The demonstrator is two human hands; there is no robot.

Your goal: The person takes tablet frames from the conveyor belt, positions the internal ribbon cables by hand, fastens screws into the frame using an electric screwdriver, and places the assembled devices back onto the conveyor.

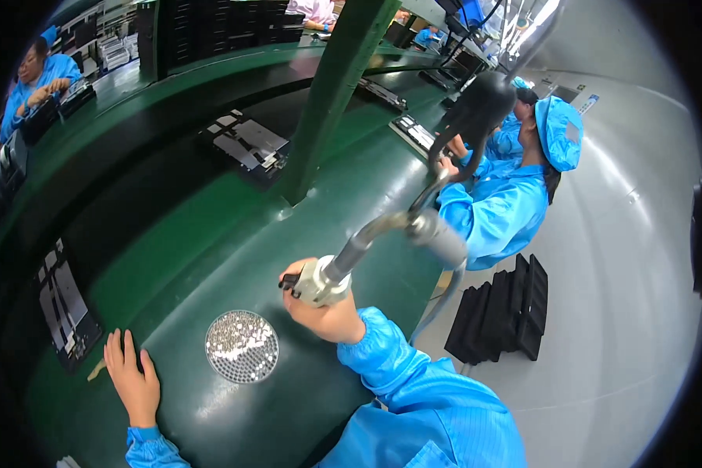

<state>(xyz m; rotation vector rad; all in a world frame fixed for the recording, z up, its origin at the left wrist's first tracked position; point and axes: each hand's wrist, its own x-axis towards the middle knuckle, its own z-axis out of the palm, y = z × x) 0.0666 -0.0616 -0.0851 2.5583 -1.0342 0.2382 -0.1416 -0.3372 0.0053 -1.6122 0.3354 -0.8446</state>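
Observation:
My right hand (pixel 320 312) is closed around a hanging power screwdriver (pixel 317 282), its pale body and grey upper end showing above my fingers. The tool's tip is hidden by my hand. To the left of that hand, on the green workbench (pixel 281 417), lies a round tray (pixel 242 376) of small shiny screw-like pieces set in rows of holes. My left hand (pixel 135 382) rests flat with fingers stretched out, holding nothing. Near its fingertips is a flat electronic assembly (pixel 69 308) in a black carrier, and a small tan strip (pixel 96 370) beside it.
A green post (pixel 339 101) rises from the bench ahead. Another assembly (pixel 249 144) lies on the dark conveyor (pixel 171 140) beyond. A co-worker in blue (pixel 499 203) works at the right. Black trays (pixel 501 308) are stacked beside the bench. A cable (pixel 437 300) hangs near my right arm.

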